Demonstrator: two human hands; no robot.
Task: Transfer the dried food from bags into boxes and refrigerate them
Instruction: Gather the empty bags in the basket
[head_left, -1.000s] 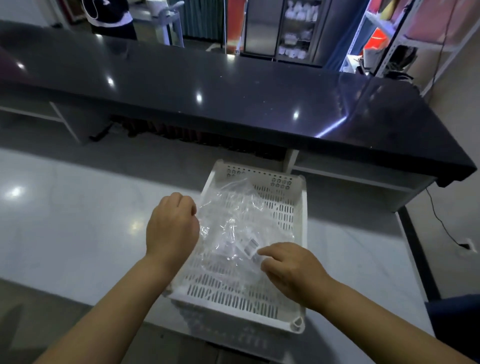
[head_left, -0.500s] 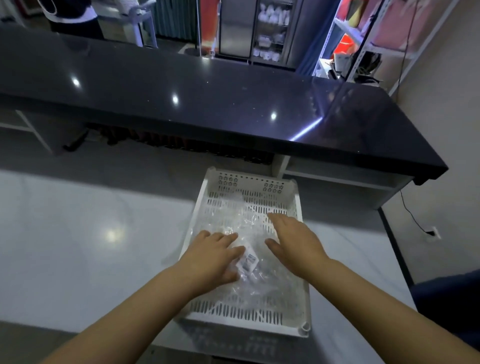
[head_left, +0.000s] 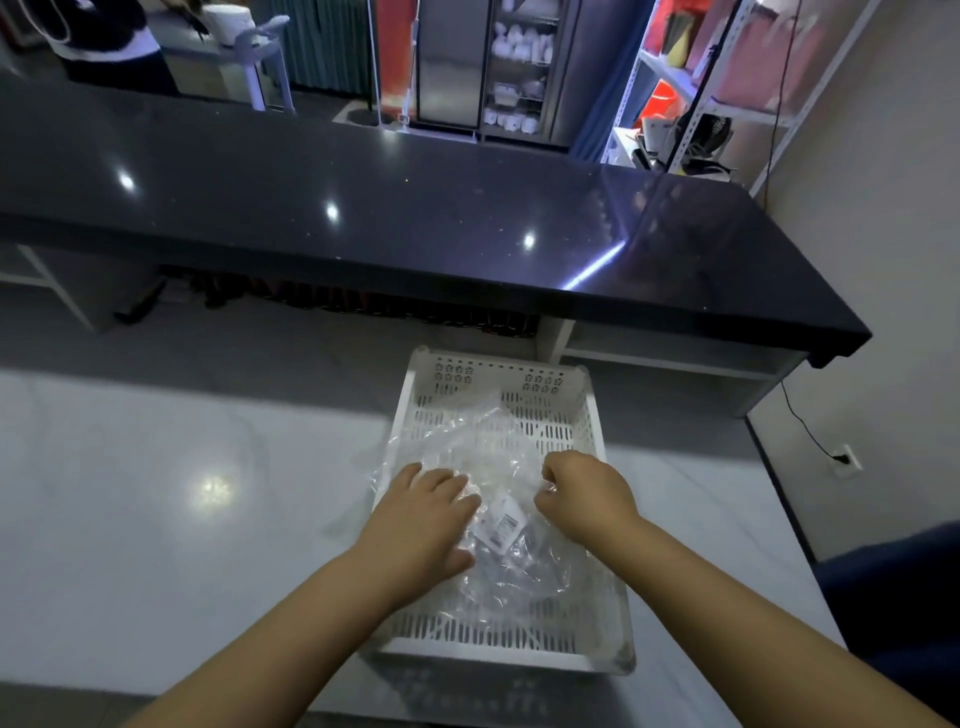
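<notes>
Right grip (head_left: 582, 499) changed from flat to curled, now pinching film of clear bags (head_left: 483, 447). Left grip (head_left: 423, 525) flat, fingers straight, pressing on pile. Bags sit inside white basket (head_left: 597, 431), lower centre of frame, on pale bench (head_left: 156, 545). Suggest: left pins pile, right peels one bag slowly. Film looks slippery; can't see any contents.

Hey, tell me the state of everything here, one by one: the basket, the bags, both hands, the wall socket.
basket: upright on the counter.
bags: crumpled, look empty, lying in the basket.
left hand: flat, pressing on the bags.
right hand: fingers curled, pinching the bags.
socket: cord plugged in.
</notes>
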